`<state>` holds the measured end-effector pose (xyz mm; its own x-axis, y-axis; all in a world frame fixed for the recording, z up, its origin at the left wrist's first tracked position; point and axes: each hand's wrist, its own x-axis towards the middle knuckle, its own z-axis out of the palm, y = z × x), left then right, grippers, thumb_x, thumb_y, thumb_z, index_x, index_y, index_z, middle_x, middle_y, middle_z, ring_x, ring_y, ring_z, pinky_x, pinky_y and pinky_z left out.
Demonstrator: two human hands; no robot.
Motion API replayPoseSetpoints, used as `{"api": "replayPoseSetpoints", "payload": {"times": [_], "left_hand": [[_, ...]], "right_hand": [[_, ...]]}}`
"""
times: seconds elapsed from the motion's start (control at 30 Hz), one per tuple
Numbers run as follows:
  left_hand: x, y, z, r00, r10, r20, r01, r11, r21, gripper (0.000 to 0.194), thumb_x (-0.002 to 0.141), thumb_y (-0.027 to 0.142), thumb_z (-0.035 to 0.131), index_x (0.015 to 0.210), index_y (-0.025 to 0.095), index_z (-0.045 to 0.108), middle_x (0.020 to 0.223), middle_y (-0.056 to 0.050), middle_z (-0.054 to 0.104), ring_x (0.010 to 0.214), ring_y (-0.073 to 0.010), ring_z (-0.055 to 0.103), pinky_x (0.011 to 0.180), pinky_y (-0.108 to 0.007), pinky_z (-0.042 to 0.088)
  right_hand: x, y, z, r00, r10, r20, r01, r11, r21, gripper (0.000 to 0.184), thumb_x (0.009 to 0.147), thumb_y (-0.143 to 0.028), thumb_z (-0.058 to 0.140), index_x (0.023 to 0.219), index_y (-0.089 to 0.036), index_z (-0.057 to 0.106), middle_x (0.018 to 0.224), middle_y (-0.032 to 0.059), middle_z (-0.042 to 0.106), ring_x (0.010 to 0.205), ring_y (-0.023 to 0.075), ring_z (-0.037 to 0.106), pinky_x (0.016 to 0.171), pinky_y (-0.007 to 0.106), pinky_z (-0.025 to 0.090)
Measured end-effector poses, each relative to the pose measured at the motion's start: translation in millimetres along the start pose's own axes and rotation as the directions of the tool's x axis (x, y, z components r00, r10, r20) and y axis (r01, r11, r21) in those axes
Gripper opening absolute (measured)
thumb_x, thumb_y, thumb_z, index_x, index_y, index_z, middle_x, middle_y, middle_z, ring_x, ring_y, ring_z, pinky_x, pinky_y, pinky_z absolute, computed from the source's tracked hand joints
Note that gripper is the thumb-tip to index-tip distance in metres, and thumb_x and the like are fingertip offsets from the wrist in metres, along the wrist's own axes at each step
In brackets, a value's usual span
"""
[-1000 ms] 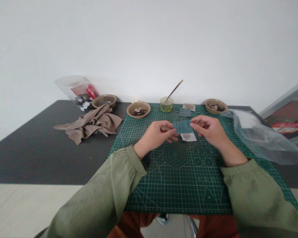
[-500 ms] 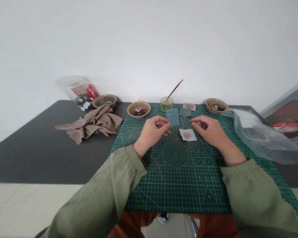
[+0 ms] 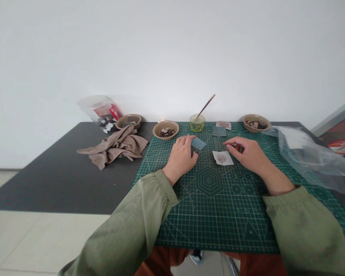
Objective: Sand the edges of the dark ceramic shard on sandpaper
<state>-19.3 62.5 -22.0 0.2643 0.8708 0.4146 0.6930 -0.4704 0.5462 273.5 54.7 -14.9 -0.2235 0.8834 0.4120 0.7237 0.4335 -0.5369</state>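
My left hand (image 3: 181, 156) is palm down over the mat, thumb apart from its outstretched fingers. The fingertips are at the left edge of a small blue-grey sheet (image 3: 198, 143), which lies on the green cutting mat (image 3: 189, 214). My right hand (image 3: 245, 154) is curled in a pinch just right of a creased white square of paper (image 3: 223, 158); whatever its fingers hold is hidden. That paper bears a brownish round mark in its middle. Behind it lie another blue-grey square (image 3: 219, 132) and a brownish-stained square (image 3: 223, 125).
A glass pot (image 3: 197, 124) with a stick leaning in it stands at the back. Bowls of dark pieces (image 3: 166, 130) flank it, one a brown bowl (image 3: 255, 123) at right. Left are a crumpled brown cloth (image 3: 117, 147) and a clear jar (image 3: 100, 113). A plastic bag (image 3: 310, 161) lies right.
My left hand has let the blue-grey sheet down from a raised, upright hold onto the mat, and its fingers have straightened. The right hand stays pinched. The view has shifted slightly.
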Motion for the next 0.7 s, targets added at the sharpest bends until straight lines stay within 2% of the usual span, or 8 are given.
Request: {"api": "replayPoseSetpoints", "payload": {"times": [0.2, 0.4, 0.47, 0.57, 0.63, 0.7], "left_hand": [[-0.1, -2.5, 1.8, 0.999, 0.036, 0.036, -0.039, 0.994, 0.1, 0.039, 0.096, 0.026, 0.071, 0.134, 0.019, 0.064, 0.126, -0.015, 0.074, 0.125, -0.0367, 0.065, 0.117, -0.057, 0.05], [0.8, -5.3, 4.3, 0.983, 0.153, 0.098, -0.163, 0.981, 0.104, 0.063, 0.097, 0.035, 0.076, 0.154, 0.018, 0.055, 0.152, -0.018, 0.066, 0.146, -0.0363, 0.057, 0.129, -0.054, 0.042], [0.4, -6.6, 6.0, 0.979, 0.166, 0.117, -0.179, 0.978, 0.11, 0.063, 0.099, 0.036, 0.075, 0.155, 0.018, 0.055, 0.149, -0.018, 0.068, 0.143, -0.0367, 0.059, 0.128, -0.055, 0.043], [0.4, -6.6, 6.6, 0.981, 0.158, 0.113, -0.173, 0.976, 0.133, 0.06, 0.099, 0.039, 0.076, 0.153, 0.019, 0.057, 0.144, -0.017, 0.069, 0.137, -0.0378, 0.062, 0.123, -0.056, 0.047], [1.1, -5.2, 5.9, 0.982, 0.153, 0.108, -0.168, 0.974, 0.15, 0.06, 0.098, 0.04, 0.078, 0.15, 0.019, 0.058, 0.139, -0.017, 0.071, 0.133, -0.0377, 0.064, 0.119, -0.056, 0.05], [2.3, -3.5, 5.1, 0.984, 0.147, 0.101, -0.163, 0.972, 0.169, 0.059, 0.097, 0.04, 0.08, 0.147, 0.017, 0.06, 0.133, -0.015, 0.073, 0.126, -0.0369, 0.066, 0.116, -0.054, 0.053]], "right_hand": [[0.0, 0.7, 1.1, 1.0, -0.004, 0.002, 0.004, 1.0, -0.003, 0.026, 0.104, -0.039, 0.068, 0.112, -0.023, 0.086, 0.094, 0.007, 0.085, 0.069, 0.0232, 0.066, 0.068, 0.04, 0.05], [-0.3, 0.3, 1.4, 1.0, -0.017, 0.025, 0.016, 1.0, 0.016, 0.027, 0.104, -0.043, 0.068, 0.112, -0.024, 0.086, 0.095, 0.0073, 0.085, 0.069, 0.0238, 0.068, 0.069, 0.042, 0.053], [-1.0, 0.9, 1.5, 0.996, -0.066, 0.059, 0.063, 0.996, 0.056, 0.029, 0.1, -0.049, 0.076, 0.117, -0.027, 0.086, 0.109, 0.0091, 0.085, 0.084, 0.0286, 0.074, 0.077, 0.045, 0.058], [-2.4, 3.9, 3.4, 0.977, -0.173, 0.127, 0.158, 0.98, 0.122, 0.05, 0.087, -0.057, 0.092, 0.129, -0.031, 0.083, 0.133, 0.0112, 0.081, 0.124, 0.0395, 0.073, 0.106, 0.057, 0.059], [-3.6, 7.7, 6.8, 0.964, -0.203, 0.174, 0.179, 0.973, 0.144, 0.061, 0.082, -0.058, 0.097, 0.135, -0.032, 0.081, 0.141, 0.0115, 0.078, 0.135, 0.0419, 0.068, 0.115, 0.062, 0.055], [-4.8, 12.6, 11.6, 0.953, -0.2, 0.228, 0.17, 0.974, 0.148, 0.065, 0.081, -0.057, 0.098, 0.138, -0.032, 0.08, 0.143, 0.0116, 0.077, 0.135, 0.0417, 0.069, 0.119, 0.065, 0.053]]}}
